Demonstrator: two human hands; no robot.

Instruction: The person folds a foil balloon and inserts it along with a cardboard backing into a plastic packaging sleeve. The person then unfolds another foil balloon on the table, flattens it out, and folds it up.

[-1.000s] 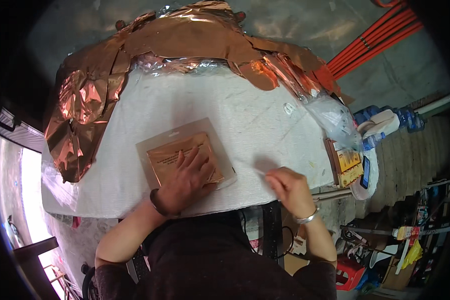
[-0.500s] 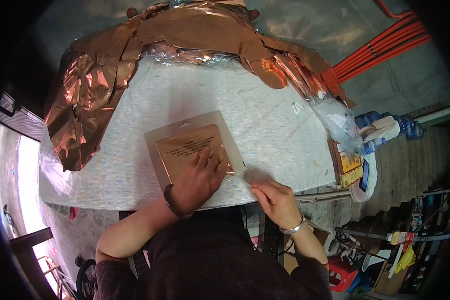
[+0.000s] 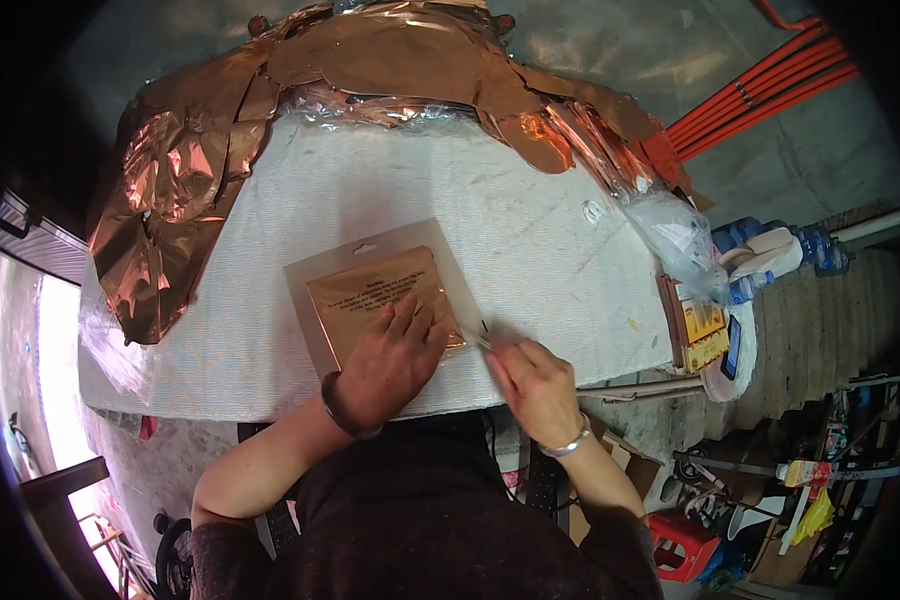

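Packet [image 3: 358, 291] lies beneath the left hand [image 3: 396, 357], flat, gripping nothing, and beside the right hand [image 3: 541, 388], pinched tight on a pale strip [image 3: 477, 339], whose uneven tugging could crease it.

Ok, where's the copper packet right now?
In the head view, the copper packet lies just left of centre on the white table, under the left hand, with the right hand near its lower-right corner.
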